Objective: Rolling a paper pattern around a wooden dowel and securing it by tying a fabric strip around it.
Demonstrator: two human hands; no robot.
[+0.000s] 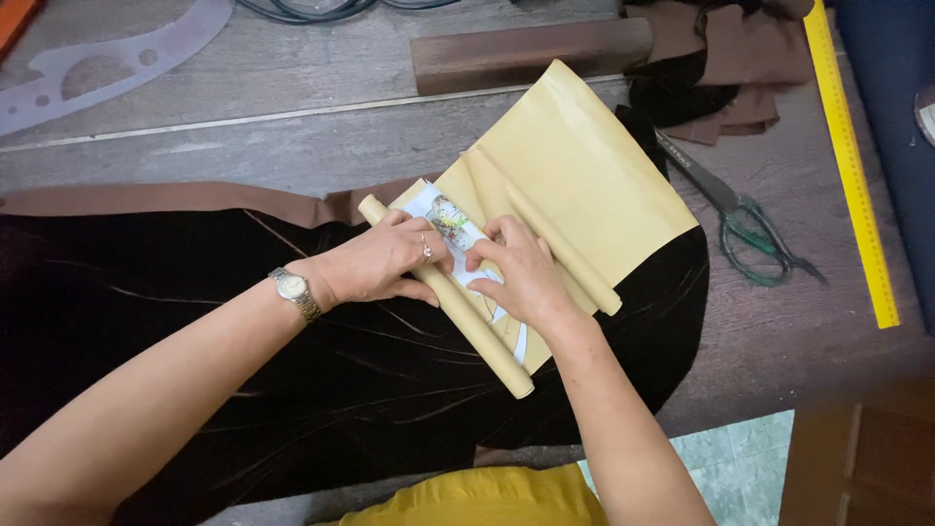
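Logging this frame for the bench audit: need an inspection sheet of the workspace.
Surface: worn wooden table, grey boards.
Job's things: tan paper roll, partly unrolled, lying on dark brown velvet fabric; a white printed sheet sits in the roll.
Clutter: scissors, yellow ruler, clear curve template, wooden block, brown fabric scraps.
Hands: left hand and right hand both press on the rolled paper; wristwatch on the left wrist.
Cables: dark cable loops at the far edge.
Surroundings: tiled floor, wooden furniture at lower right.
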